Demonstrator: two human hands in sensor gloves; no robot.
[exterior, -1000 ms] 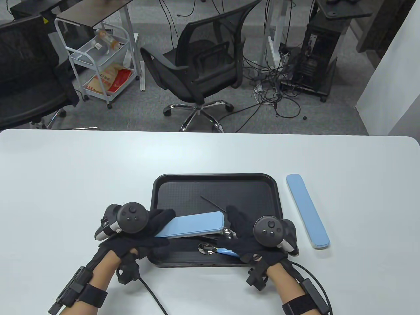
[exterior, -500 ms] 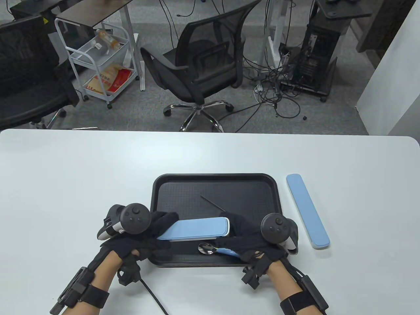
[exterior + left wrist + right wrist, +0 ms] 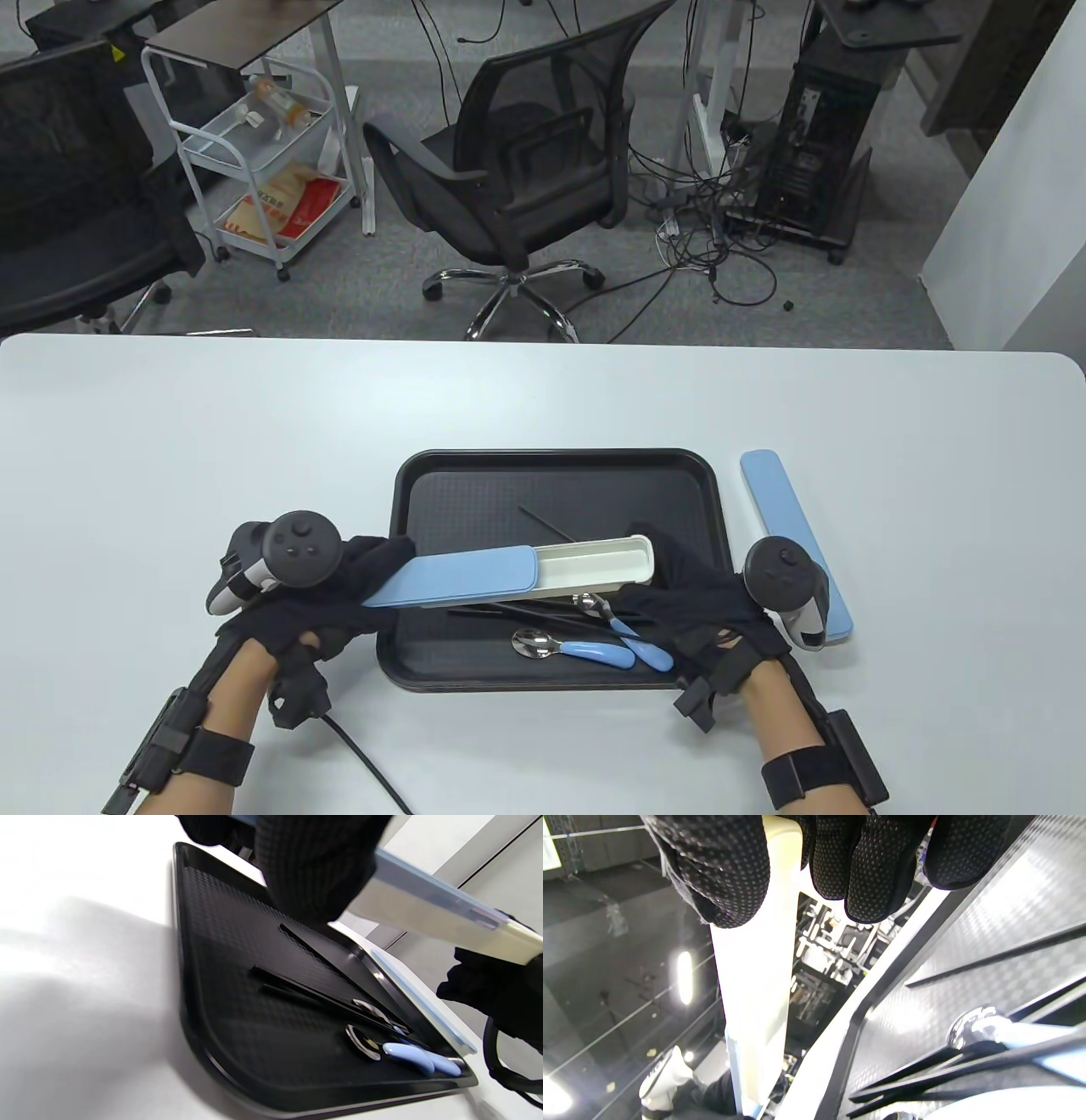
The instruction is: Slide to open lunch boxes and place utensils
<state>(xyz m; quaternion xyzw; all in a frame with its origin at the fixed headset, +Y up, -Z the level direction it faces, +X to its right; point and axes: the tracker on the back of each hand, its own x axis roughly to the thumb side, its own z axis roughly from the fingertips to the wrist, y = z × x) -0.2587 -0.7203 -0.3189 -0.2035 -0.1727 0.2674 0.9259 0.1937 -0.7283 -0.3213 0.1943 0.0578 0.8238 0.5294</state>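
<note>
One lunch box (image 3: 543,573) hangs half open above the black tray (image 3: 560,463), its blue lid (image 3: 454,579) gripped by the left hand (image 3: 339,586), its white base by the right hand (image 3: 704,594). Spoons (image 3: 585,645) and chopsticks (image 3: 509,609) apparently await loading; a second box (image 3: 793,543) lies closed on the table just beside the tray.

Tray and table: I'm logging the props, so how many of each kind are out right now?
Black tray: 1
Blue utensil boxes: 2, one half slid open in both hands, one closed on the table
Blue-handled spoons: 2
Black chopsticks: 3 in view
Total: 8
</note>
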